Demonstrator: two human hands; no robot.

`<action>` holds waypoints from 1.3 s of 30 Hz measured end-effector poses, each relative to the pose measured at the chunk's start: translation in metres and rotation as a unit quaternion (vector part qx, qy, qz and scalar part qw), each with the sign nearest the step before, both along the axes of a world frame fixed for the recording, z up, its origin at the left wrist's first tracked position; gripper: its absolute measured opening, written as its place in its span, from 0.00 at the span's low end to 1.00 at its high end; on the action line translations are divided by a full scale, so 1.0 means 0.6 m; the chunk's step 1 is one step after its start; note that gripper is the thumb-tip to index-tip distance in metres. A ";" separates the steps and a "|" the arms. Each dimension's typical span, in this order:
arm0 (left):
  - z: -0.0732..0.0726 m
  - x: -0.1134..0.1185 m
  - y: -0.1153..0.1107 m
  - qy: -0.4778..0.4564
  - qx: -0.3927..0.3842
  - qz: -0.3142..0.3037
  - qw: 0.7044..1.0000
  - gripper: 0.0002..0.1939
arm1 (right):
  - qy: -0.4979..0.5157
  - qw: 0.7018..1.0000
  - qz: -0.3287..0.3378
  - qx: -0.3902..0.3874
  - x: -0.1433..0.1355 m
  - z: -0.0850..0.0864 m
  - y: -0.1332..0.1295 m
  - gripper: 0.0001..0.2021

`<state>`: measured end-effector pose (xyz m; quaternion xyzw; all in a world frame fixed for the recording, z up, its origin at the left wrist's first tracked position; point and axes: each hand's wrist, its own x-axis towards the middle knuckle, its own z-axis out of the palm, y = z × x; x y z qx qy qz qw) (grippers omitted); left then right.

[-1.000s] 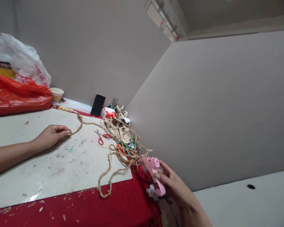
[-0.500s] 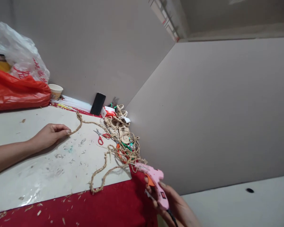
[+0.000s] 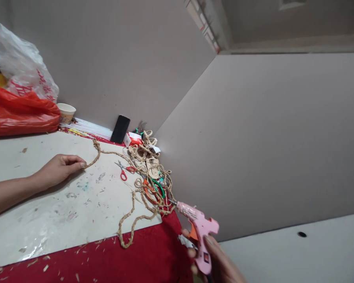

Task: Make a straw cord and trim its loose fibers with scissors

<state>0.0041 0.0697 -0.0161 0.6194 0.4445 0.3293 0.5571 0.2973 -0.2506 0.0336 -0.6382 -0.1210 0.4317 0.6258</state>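
Observation:
My left hand (image 3: 60, 169) pinches the end of a tan braided rope (image 3: 96, 156) over the white board, at the left. The rope curves up to a thick knotted part, and a thinner strand runs right to a tangled heap. At the lower right my right hand (image 3: 214, 255) is wrapped round the handle of a pink glue gun (image 3: 199, 220). The gun's nozzle points up and left, close to the right edge of the rope heap (image 3: 153, 169). Red-handled scissors (image 3: 124, 171) lie between the left hand and the heap.
A black phone (image 3: 120, 129) leans on the grey wall, beside white sticks (image 3: 91, 127). At the left are a paper cup (image 3: 66, 114), a red bag (image 3: 20, 116) and a clear plastic bag (image 3: 20, 59). Orange and green handles show in the heap. Scraps lie on the red cloth (image 3: 129, 259).
The glue gun in my right hand has moved slightly right, away from the rope heap. A rope loop at the front edge has shifted. My left hand keeps its pinch.

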 end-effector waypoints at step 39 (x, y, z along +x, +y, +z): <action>-0.043 -0.009 0.013 0.012 -0.014 -0.054 0.998 0.21 | 0.035 0.889 0.396 0.228 -0.088 -0.065 0.320 0.25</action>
